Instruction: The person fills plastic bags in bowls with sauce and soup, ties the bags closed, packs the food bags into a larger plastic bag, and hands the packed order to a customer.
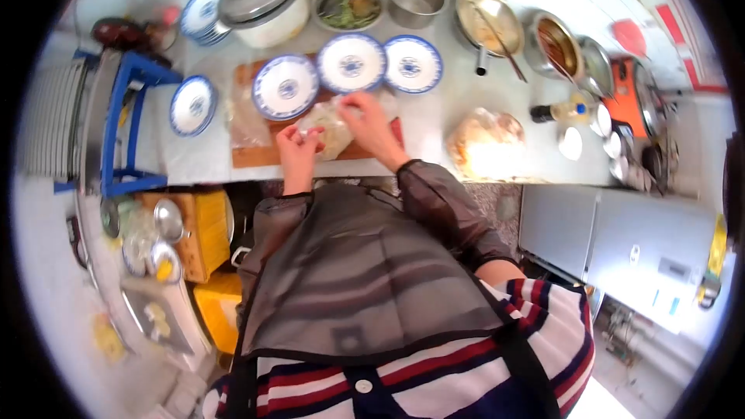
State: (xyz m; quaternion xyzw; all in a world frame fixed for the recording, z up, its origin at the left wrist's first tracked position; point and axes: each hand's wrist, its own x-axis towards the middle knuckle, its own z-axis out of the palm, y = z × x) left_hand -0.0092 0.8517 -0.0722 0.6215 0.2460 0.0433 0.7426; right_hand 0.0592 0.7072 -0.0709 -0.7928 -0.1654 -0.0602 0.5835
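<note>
A clear plastic bag with pale contents lies over a brown wooden board. My left hand pinches the bag's left side between thumb and fingers. Bent over its upper right edge, my right hand grips the plastic with closed fingertips. Just beyond the bag are three blue-rimmed plates: a left plate, a middle plate and a right plate. What exactly the bag contains is too blurred to name.
Another plate sits at the left, near a blue stool frame. Along the back stand a lidded cooker, a bowl of greens, a steel pot and a pan. A full plastic bag is at the right.
</note>
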